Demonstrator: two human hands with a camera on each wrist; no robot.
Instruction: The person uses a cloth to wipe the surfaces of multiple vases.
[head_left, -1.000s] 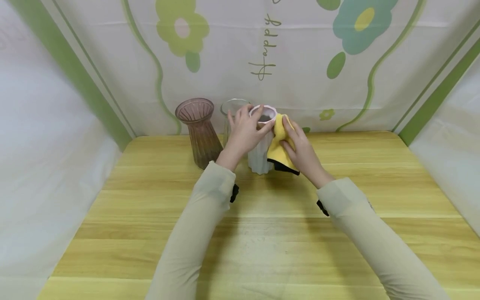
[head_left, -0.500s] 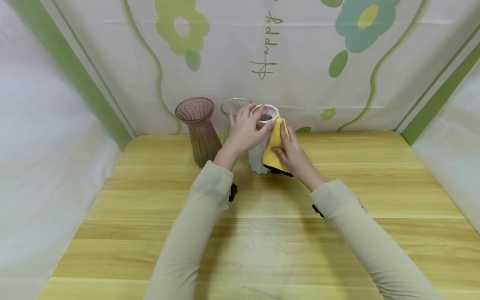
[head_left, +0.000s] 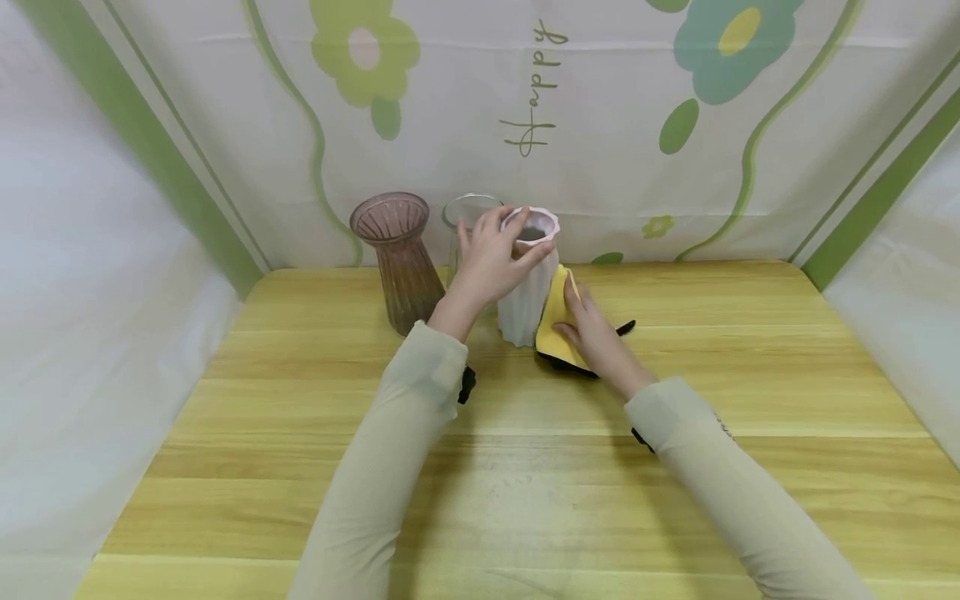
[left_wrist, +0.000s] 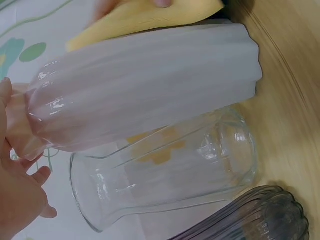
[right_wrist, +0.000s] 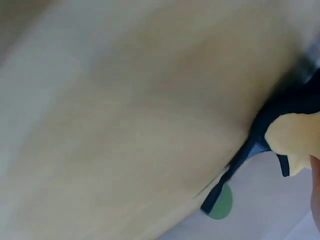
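Observation:
A fluted vase (head_left: 521, 312), pale pink at the scalloped rim and whitish below, stands upright on the table. My left hand (head_left: 489, 260) grips it at the neck, fingers over the rim and thumb on the near side. Pressed along the vase's right side is a yellow cloth (head_left: 555, 327) with black edging, held in my right hand (head_left: 600, 337). In the left wrist view the cloth (left_wrist: 160, 17) lies along the vase wall (left_wrist: 150, 85). Only a bit of the right hand (right_wrist: 316, 192) shows in the right wrist view, beside the cloth's black border (right_wrist: 250, 142).
Just left of the held vase stands a clear glass vase (left_wrist: 165, 175), partly behind my left hand in the head view. Further left is a ribbed purple glass vase (head_left: 405, 275). A white printed curtain (head_left: 600, 125) hangs right behind the wooden table (head_left: 510, 483).
My right hand has slid the cloth from near the rim down the vase's side towards the base. A black strip of cloth now shows right of that hand. The left hand stays at the neck.

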